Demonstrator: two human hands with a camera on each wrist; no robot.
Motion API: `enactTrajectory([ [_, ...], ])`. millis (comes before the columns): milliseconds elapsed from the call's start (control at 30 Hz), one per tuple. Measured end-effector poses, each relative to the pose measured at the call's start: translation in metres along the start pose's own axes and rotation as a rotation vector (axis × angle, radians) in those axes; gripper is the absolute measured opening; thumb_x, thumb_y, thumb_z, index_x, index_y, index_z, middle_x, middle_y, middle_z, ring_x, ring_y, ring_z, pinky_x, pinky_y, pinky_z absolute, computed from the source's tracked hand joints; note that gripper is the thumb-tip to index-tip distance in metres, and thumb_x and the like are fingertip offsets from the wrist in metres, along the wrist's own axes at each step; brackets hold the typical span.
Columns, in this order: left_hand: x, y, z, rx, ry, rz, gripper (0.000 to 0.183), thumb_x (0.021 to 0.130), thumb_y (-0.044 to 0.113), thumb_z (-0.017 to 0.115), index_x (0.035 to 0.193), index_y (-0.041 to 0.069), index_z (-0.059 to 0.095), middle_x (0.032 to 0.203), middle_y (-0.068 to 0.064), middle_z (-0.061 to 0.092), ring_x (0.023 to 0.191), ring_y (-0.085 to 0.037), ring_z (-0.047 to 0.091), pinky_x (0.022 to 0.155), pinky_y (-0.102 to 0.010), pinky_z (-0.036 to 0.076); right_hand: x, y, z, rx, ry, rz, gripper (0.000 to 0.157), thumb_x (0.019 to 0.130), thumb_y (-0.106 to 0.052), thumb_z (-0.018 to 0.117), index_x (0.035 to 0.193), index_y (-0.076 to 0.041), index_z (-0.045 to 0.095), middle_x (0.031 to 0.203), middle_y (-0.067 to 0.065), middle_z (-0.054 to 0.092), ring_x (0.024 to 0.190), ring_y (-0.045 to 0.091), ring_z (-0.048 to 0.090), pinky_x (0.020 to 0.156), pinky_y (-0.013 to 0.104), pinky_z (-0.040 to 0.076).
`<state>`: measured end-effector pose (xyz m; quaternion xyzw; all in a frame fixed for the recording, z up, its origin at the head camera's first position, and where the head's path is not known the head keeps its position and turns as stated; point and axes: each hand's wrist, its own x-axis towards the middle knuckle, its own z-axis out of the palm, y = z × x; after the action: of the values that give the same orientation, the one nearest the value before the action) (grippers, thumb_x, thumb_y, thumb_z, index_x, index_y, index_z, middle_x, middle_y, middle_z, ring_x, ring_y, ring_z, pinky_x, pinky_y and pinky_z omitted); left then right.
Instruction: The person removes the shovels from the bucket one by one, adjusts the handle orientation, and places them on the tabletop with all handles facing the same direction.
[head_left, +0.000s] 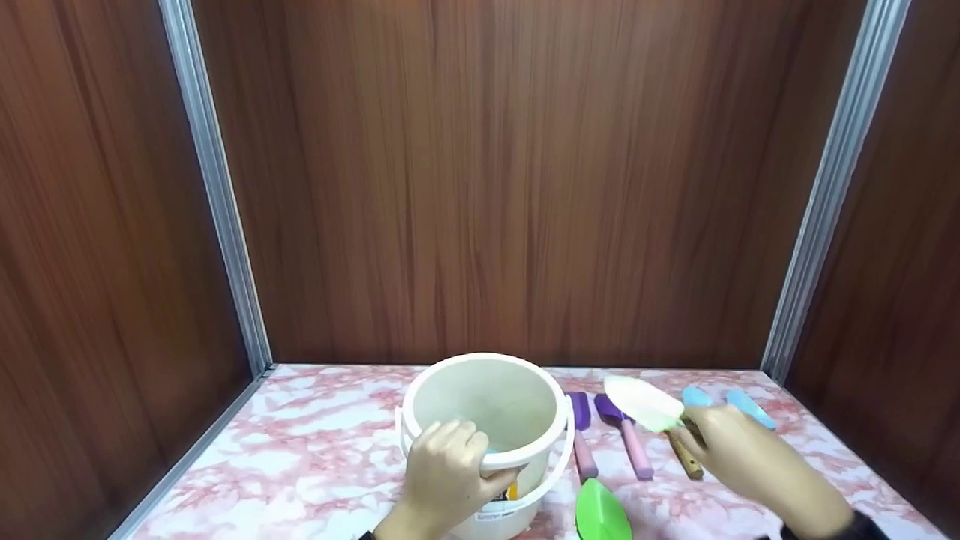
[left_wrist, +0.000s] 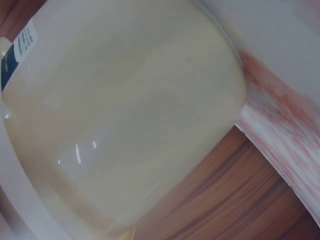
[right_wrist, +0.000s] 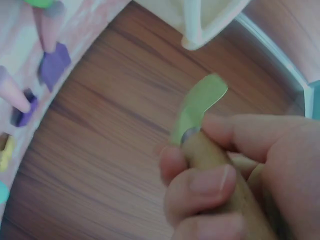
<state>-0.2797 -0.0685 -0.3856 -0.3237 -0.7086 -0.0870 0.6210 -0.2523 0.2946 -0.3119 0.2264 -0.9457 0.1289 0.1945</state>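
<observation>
My left hand (head_left: 448,469) grips the near rim of a cream plastic bucket (head_left: 491,405), fingers over the edge. The bucket's side wall (left_wrist: 140,100) fills the left wrist view, where the hand itself is mostly hidden. A bit of something blue shows inside by the rim. To the bucket's right, my right hand (head_left: 720,439) holds a spatula (head_left: 643,403) above the table, its head toward the bucket. In the right wrist view, fingers and thumb wrap the wooden handle (right_wrist: 210,165) below a pale green head (right_wrist: 200,105).
Two purple-headed spatulas with pink handles (head_left: 636,450) lie right of the bucket, beside a wooden handle (head_left: 685,456) and light blue heads (head_left: 750,409). A green spatula head (head_left: 600,511) lies near the front. Wood-look panels (head_left: 480,180) enclose the marbled table (head_left: 300,450).
</observation>
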Motion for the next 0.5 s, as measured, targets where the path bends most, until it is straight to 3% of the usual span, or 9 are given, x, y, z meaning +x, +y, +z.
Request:
enactTrajectory([
  [167, 0.000, -0.001, -0.001, -0.007, -0.013, -0.012, 0.059, 0.066, 0.054, 0.091, 0.061, 0.018, 0.046, 0.061, 0.006, 0.041, 0.053, -0.014, 0.043, 0.053, -0.028, 0.033, -0.022, 0.003, 0.012, -0.031, -0.061, 0.123, 0.028, 0.097, -0.013, 0.069, 0.071, -0.019, 0.060, 0.064, -0.011, 0.047, 0.056, 0.004, 0.042, 0.056, 0.027, 0.042],
  [333, 0.001, 0.000, -0.003, -0.006, -0.034, -0.024, 0.059, 0.066, 0.053, 0.092, 0.061, 0.017, 0.046, 0.061, 0.005, 0.041, 0.054, -0.015, 0.043, 0.053, -0.028, 0.034, -0.035, 0.005, 0.019, -0.037, -0.206, 0.270, 0.023, 0.093, -0.013, 0.068, 0.071, -0.013, 0.063, 0.064, -0.003, 0.052, 0.059, 0.016, 0.048, 0.060, 0.039, 0.047],
  [500, 0.001, 0.001, -0.004, 0.007, -0.037, -0.035, 0.060, 0.065, 0.053, 0.092, 0.060, 0.017, 0.043, 0.060, 0.005, 0.040, 0.053, -0.015, 0.041, 0.053, -0.029, 0.034, -0.040, 0.008, 0.032, 0.028, -0.349, 0.308, 0.019, 0.089, -0.008, 0.070, 0.071, -0.007, 0.063, 0.066, 0.001, 0.057, 0.061, 0.018, 0.051, 0.062, 0.042, 0.051],
])
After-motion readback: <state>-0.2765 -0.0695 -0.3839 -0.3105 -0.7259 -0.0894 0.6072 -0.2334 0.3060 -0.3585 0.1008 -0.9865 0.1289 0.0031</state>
